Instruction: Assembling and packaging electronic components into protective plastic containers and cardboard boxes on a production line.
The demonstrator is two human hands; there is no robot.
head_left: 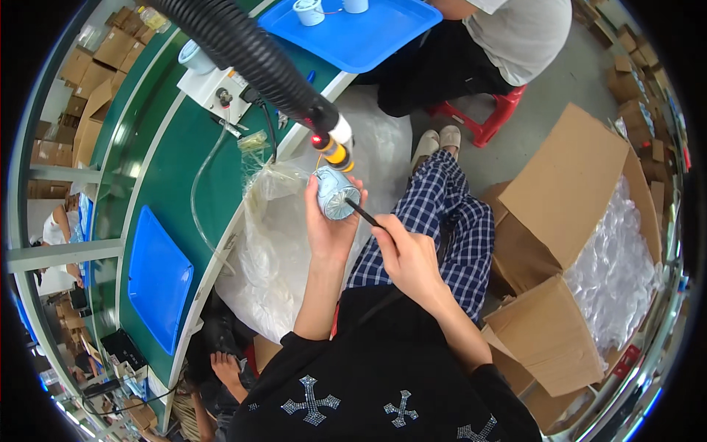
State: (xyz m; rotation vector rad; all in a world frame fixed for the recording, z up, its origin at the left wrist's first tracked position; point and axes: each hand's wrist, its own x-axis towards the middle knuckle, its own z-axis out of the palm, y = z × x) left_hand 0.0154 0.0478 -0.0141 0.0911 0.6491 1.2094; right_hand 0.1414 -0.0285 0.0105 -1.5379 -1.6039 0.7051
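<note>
Pale-blue cylinder (335, 190) in left hand (328, 227)

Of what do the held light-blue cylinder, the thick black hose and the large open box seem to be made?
Light-blue cylinder: possibly plastic or metal; the shiny, creased-looking end suggests foil or clear film. Black hose: probably flexible plastic or rubber, satin; its ridges catch the light. Open box: most likely cardboard, matte brown, with stiff flaps.

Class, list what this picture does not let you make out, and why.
Head view: part of the left hand, hidden behind the light-blue cylinder.
Head view: rear end of the thin black tool, hidden inside the right hand.
Head view: head of the white-shirted co-worker, cut off by the upper edge.
</note>
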